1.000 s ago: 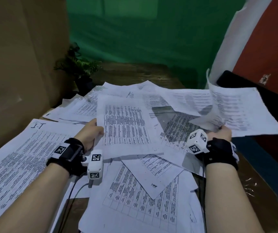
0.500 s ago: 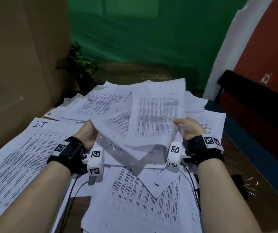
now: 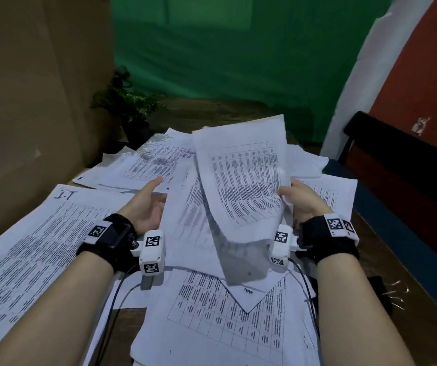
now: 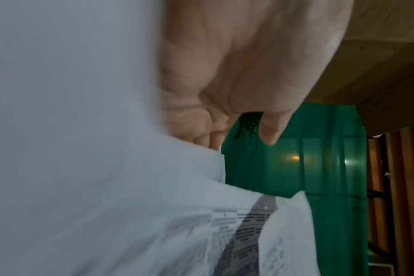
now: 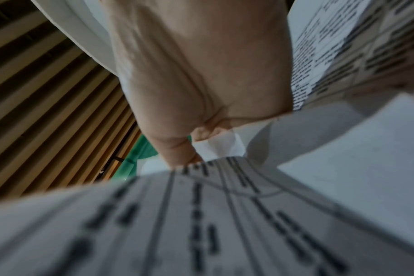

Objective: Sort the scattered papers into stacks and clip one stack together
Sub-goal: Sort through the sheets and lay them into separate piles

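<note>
Dim room, green backdrop.
A green curtain (image 3: 225, 62) hangs behind; brown wall (image 3: 32, 88) left, red wall (image 3: 423, 62) right, a potted plant (image 3: 127, 101) in the corner.

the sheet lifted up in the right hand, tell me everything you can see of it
The sheet is thin white paper printed with a ruled table of small dark text. It is raised above the scattered papers on the table, tilted, its lower part curling down and shadowed. The right hand pinches its right edge. The left hand, fingers straight, lies by another sheet beside it.
</note>
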